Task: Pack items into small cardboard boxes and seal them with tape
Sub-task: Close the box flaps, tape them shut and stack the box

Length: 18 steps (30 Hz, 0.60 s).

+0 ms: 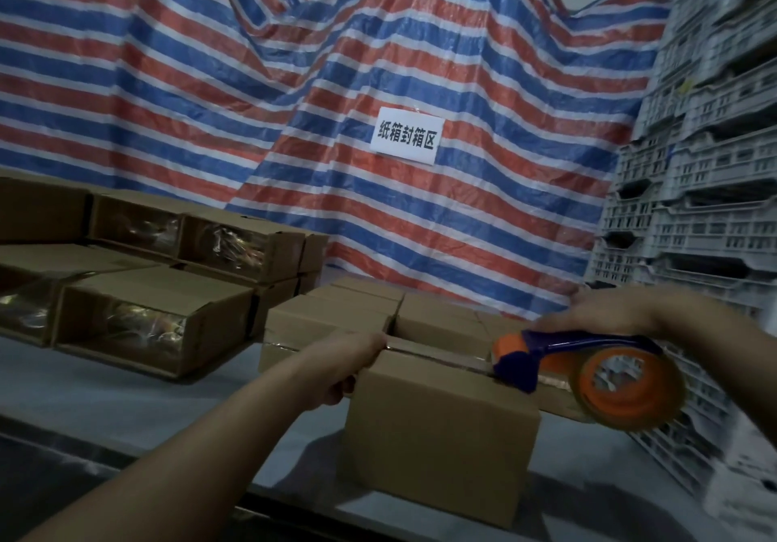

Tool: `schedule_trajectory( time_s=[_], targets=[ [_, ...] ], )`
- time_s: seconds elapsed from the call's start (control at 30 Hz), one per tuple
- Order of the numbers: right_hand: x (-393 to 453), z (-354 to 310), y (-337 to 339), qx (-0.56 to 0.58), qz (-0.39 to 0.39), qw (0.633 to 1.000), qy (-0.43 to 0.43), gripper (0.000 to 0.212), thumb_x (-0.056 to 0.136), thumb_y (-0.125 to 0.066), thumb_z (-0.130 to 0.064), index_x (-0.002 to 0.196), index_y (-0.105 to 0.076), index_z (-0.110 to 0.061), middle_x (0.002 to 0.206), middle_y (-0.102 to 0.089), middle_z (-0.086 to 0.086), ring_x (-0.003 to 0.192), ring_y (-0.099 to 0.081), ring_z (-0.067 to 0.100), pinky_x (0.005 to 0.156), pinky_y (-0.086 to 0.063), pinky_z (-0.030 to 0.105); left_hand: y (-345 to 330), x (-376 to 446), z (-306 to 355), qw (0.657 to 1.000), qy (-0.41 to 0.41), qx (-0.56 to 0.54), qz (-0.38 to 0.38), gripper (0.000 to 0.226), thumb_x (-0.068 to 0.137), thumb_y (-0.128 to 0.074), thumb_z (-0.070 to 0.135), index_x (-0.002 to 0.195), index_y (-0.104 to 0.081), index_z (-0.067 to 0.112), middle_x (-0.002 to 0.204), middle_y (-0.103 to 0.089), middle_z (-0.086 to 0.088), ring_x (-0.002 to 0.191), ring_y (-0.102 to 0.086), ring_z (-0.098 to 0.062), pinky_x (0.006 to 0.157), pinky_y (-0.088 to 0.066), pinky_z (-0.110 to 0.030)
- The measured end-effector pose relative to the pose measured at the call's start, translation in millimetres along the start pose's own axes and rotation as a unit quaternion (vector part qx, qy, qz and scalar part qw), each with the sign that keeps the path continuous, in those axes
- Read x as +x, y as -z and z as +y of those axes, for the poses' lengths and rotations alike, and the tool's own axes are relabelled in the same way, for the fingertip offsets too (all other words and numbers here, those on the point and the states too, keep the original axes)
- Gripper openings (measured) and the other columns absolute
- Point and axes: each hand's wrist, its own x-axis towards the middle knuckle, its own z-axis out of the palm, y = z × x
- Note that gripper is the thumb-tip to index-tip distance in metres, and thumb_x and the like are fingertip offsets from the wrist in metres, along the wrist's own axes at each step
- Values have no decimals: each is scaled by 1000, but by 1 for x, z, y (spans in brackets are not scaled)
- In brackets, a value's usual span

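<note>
**Cardboard box under tape dispenser, both hands engaged**

Cardboard box [437,424] sits closed at the near edge of the grey table [126,398], directly in front of the person. Left hand [349,363] is at the box's upper left corner; right hand [605,312] is above and beyond its right end, with the tape dispenser [588,369] between that hand and the box top.

Surface and room: more closed boxes [336,323] stand just behind the working box. Further left, a group of windowed cartons [155,323] lies stacked on the table. A striped red, white and blue tarpaulin [294,100] covers the back, carrying a white paper sign [405,135]. Grey plastic crates [706,163] are stacked at right.

Fingers: left fingers curl over the top left edge of the box, thumb against its side, gripping it. Right fingers wrap the blue handle of the dispenser; its front end touches the box's top seam, orange roll hanging off the right.
</note>
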Motion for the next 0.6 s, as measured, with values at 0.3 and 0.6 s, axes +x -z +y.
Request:
schedule_trajectory(
  time_s=[0.3, 0.6],
  targets=[
    [8, -1, 0, -27, -8, 999, -19, 63, 81, -50, -83, 79, -64, -22, 61, -66, -5, 54, -60, 11, 69, -48, 27, 1, -16, 24, 911, -170, 319, 201, 35, 103, -34, 46, 102, -60, 23, 84, -62, 3, 75, -58, -10, 64, -48, -28],
    [15, 9, -3, 8, -13, 1000, -12, 62, 80, -52, -82, 81, -67, -22, 66, -69, -2, 57, -62, 12, 69, -48, 28, -61, -36, 36, 756, -321, 570, -16, 70, 91, -36, 72, 144, -40, 27, 150, -43, 4, 134, -42, -17, 108, -34, -37]
  ],
)
